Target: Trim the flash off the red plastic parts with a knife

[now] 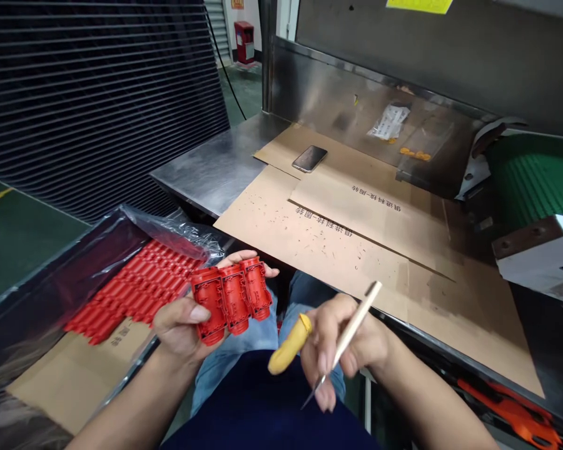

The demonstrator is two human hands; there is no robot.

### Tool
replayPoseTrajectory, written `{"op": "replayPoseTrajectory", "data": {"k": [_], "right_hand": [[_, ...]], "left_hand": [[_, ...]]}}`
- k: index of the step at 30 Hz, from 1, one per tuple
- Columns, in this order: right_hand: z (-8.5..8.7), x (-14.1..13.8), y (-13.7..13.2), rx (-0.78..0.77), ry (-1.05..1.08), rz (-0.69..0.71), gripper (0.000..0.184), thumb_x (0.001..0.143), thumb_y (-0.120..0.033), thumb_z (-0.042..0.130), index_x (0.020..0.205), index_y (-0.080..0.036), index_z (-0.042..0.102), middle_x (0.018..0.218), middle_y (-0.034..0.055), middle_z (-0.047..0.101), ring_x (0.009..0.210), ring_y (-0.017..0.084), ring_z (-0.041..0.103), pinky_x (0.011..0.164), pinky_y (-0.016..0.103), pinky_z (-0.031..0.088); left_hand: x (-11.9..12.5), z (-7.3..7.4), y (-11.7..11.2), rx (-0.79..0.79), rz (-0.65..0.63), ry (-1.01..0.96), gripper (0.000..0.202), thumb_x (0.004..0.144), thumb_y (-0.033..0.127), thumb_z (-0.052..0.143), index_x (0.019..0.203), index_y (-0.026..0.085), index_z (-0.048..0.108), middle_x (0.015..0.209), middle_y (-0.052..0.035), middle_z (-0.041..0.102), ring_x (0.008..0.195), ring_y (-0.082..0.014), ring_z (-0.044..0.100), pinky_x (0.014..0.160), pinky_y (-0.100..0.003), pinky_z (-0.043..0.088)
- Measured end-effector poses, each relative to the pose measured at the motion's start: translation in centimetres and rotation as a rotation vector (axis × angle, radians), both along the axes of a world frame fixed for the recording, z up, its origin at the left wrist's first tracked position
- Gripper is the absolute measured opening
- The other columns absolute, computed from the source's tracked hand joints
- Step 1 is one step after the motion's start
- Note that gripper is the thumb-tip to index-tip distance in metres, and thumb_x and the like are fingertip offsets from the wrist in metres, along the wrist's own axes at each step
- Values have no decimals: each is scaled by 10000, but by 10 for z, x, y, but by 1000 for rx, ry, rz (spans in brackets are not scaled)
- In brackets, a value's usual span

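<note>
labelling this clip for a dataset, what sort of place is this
Most likely a factory workshop finishing moulded plastic parts. The left hand holds a red moulded plastic part, the right hand a slim craft knife, beside a stainless steel workbench and what looks like a green conveyor belt.

Counting now — 2 hands showing: 1 left hand (182,328), 1 right hand (342,337) | 1 red moulded plastic part (232,300) being held, 3 barrels showing | 1 craft knife (351,331) being held | 1 yellow finger cot (291,344) being worn | 1 phone (309,159) lying face up | 1 plastic bag (169,231) lying open — 2 cardboard sheets (281,237) overlapping
</note>
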State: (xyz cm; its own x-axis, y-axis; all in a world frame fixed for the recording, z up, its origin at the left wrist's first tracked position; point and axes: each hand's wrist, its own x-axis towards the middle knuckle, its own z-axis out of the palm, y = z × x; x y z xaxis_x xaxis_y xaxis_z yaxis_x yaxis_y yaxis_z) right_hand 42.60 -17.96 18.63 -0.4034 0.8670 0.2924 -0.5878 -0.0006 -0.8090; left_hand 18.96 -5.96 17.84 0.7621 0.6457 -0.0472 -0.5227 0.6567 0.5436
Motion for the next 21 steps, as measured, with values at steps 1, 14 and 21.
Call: {"op": "replayPoseTrajectory", "data": {"k": [1, 14, 21], "right_hand": [[4, 1, -3, 95, -153, -130, 231, 1055, -414, 775, 1087, -186, 759, 909, 96, 840, 711, 184, 810, 685, 302, 687], [5, -21, -9, 667, -975, -930, 257, 1040, -111, 732, 1290, -71, 773, 1163, 194, 765, 1010, 249, 792, 836, 375, 736], [9, -31, -3, 702, -1023, -964, 208, 1033, -118, 750, 1228, -52, 787, 1037, 181, 787, 904, 234, 767, 767, 350, 707]], "left_hand": [[-1, -2, 0, 3, 9, 0, 898, 633, 306, 712, 1513, 178, 581, 1499, -210, 701, 1453, -498, 610, 1194, -681, 482], [-13, -9, -4, 413, 45, 152, 993, 706, 460, 800, 1611, 185, 499, 1613, -220, 594, 1580, -539, 429, 1228, -635, 406], [-15, 2, -14, 587, 157, 291, 827, 772, 548, 788, 1509, 219, 607, 1547, -195, 619, 1521, -553, 463, 1182, -640, 443]]}}
